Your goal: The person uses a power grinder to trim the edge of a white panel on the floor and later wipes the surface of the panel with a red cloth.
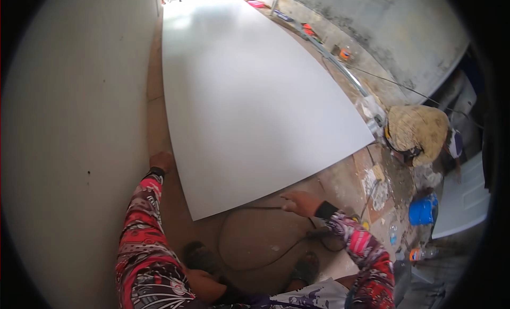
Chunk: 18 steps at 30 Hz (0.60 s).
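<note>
A large, smooth white panel (255,107) stretches away from me, with its near corner pointing toward my feet. My left hand (162,162) is closed at the panel's left edge, beside the wall; its fingertips are hidden. Just off the near edge is my right hand (303,202), its fingers partly stretched out and apart, with no clear grip on anything. A black cable (255,266) loops across the floor below the panel and passes close to my right fingers.
A pale wall (79,139) rises close on the left. To the right are a beige cloth-covered bundle (417,131), a blue bucket (422,209), an orange-labelled bottle (419,254) and a white sheet (463,197). A metal channel (340,67) lies along the panel's far right side.
</note>
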Motion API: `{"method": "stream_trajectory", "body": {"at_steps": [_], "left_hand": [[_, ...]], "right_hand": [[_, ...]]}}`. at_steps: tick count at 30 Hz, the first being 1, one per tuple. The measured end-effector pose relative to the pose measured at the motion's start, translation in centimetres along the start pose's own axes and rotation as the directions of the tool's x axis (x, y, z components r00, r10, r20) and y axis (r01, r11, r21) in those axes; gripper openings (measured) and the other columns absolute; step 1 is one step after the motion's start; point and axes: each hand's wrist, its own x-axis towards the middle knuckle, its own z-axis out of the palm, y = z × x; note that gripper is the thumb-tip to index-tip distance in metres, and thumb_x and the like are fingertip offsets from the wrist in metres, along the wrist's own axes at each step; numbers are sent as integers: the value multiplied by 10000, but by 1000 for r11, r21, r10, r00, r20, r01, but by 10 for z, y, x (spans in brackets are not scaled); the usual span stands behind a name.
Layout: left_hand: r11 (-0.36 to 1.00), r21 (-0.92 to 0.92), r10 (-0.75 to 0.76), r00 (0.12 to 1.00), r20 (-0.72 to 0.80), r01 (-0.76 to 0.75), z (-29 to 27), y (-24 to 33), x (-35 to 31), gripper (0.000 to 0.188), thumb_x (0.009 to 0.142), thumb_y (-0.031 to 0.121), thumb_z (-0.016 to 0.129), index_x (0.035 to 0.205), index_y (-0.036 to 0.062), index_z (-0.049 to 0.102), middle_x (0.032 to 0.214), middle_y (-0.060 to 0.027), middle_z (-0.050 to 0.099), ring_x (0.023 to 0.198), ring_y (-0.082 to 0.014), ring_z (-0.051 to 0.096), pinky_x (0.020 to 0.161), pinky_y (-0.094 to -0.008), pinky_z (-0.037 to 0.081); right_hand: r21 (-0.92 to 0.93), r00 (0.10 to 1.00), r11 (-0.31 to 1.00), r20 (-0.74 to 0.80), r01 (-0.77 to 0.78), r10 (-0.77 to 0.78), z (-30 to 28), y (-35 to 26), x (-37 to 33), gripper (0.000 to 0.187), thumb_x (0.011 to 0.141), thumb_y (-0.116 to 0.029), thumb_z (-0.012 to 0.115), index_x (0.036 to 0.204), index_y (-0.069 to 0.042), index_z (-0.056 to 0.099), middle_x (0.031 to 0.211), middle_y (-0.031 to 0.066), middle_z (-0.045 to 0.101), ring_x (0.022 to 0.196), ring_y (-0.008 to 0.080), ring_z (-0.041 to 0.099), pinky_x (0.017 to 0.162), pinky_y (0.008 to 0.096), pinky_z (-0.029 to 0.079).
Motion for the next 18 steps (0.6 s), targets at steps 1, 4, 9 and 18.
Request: {"method": "stream_trajectory", "body": {"at_steps": [1, 4, 9, 18], "left_hand": [[1000, -9, -10, 1000, 10, 10, -3, 7, -1, 221, 866, 187, 545, 994, 99, 702, 1013, -167, 697, 949, -354, 686, 786, -475, 560], [999, -9, -45, 998, 36, 45, 1, -8, -11, 234, 868, 189, 539, 1012, 88, 693, 1030, -168, 690, 967, -353, 680, 800, -477, 555], [999, -48, -18, 999, 32, 19, -3, 2, -14, 257, 843, 214, 559, 1026, 89, 689, 1042, -157, 689, 974, -345, 674, 814, -469, 552], [997, -78, -28, 1000, -3, 28, 9, 5, -12, 242, 832, 221, 574, 983, 90, 711, 1004, -158, 700, 945, -354, 681, 789, -464, 557]], "right_hand": [[-87, 999, 996, 51, -7, 12, -22, -12, -20, 545, 921, -380, 587, 1334, -33, 507, 1253, 233, 553, 1102, 394, 566, 964, 448, 446], [-113, 991, 993, 128, 43, -29, -62, -50, -68, 552, 913, -381, 593, 1343, -49, 496, 1241, 235, 561, 1116, 392, 559, 964, 454, 446], [-200, 970, 972, 232, 124, -76, -101, -121, -146, 559, 918, -369, 583, 1369, -63, 462, 1211, 166, 590, 1071, 356, 583, 902, 438, 475], [-238, 918, 961, 330, -145, 220, -69, -94, -177, 570, 886, -373, 641, 1364, -100, 490, 1198, 191, 615, 1065, 368, 597, 899, 432, 487]]}}
